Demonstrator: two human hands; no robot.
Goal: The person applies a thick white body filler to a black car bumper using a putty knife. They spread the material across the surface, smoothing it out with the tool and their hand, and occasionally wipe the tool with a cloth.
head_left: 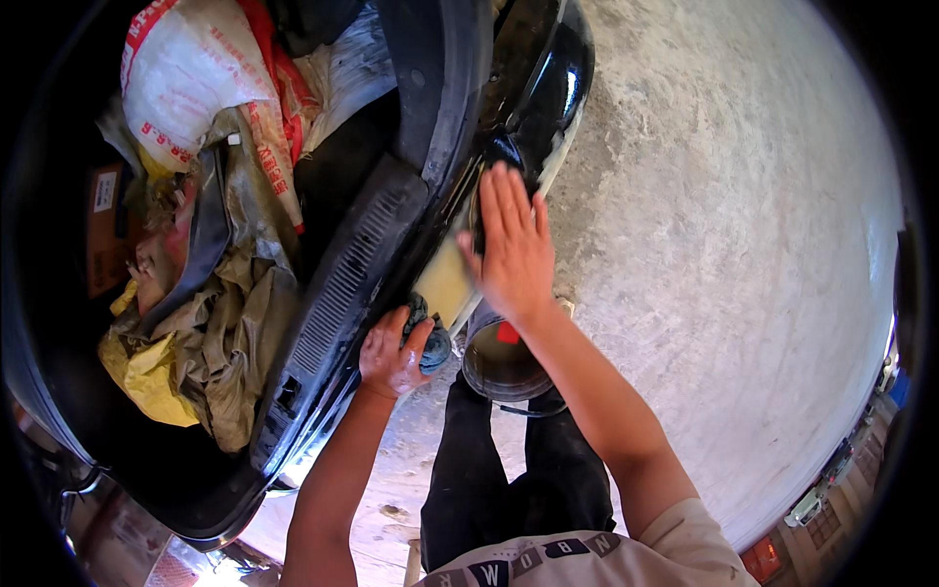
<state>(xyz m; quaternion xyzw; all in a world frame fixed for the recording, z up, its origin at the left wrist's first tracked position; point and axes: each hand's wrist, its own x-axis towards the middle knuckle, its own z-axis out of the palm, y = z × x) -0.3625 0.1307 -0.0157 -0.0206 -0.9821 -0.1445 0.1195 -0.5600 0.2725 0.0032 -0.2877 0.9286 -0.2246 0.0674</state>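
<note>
— What is the right hand (514, 249) doing?

— It lies flat, fingers straight and spread a little, palm pressed on the pale yellowish patch (445, 279) on the black car body (548, 88). Its grip is apart, holding nothing.

— And the left hand (391, 357)?

— Lower down, just beside the ribbed black sill (342, 284) of the open boot. Its grip is clamped on a dark bluish pad or cloth (430, 342), fingers curled round it, right at the lower edge of that pale patch.

— Anything near them?

— A round metal tin (499, 362) stands on the concrete floor (724, 215) just below the right wrist, between the hands and the person's black-trousered knees (509, 460).

— What's inside the boot?

— A white sack with red print (191, 83), crumpled tan cloth (230, 333) and a yellow bag (147, 377), piled together, well apart from both hands.
</note>
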